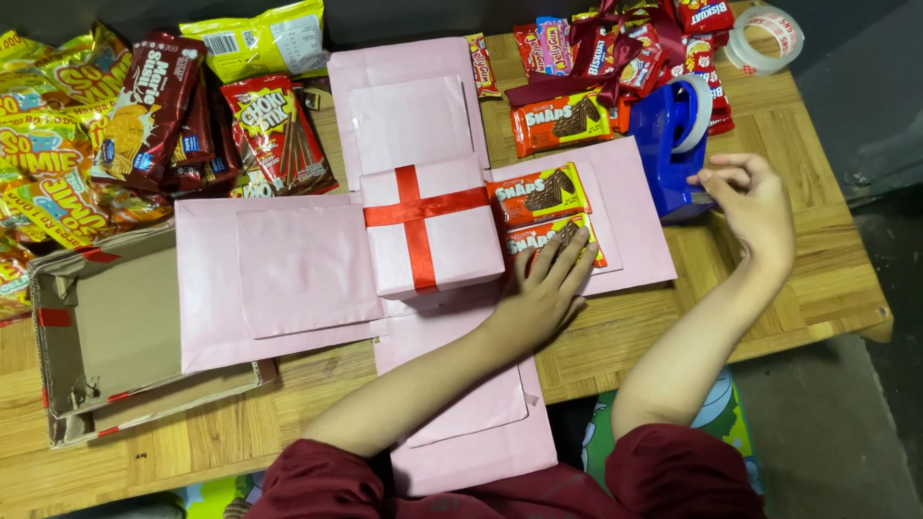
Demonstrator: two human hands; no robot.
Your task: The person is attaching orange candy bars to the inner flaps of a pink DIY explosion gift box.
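1. Head view, my left hand point(546, 284): it lies flat with the fingers spread, pressing the lower orange wafer pack point(558, 238) onto the right flap of the unfolded pink paper box point(288, 274). It grips nothing; it only holds the pack down.

2. Head view, my right hand point(755, 202): its fingertips are pinched together at the cutter end of the blue tape dispenser point(673, 144), which stands near the right edge of the counter point(808, 279). I cannot see a strip of tape between the fingers, so I cannot tell whether I have any tape yet.

3. Step in hand, as I judge it: fixing wafer packs to the right flap. The next move calls for a short strip brought across to the pack while my left hand keeps it from sliding.

4. Containers: the pink box lies open like a cross in the middle of the counter. On its centre square sits a small pink box with a red ribbon cross point(428, 226). The right flap carries a second orange wafer pack point(540, 192) just above the pressed one; the other flaps show only pink paper pockets.

5. An open cardboard lid point(115, 336) sits near the left edge, with nothing visible inside.
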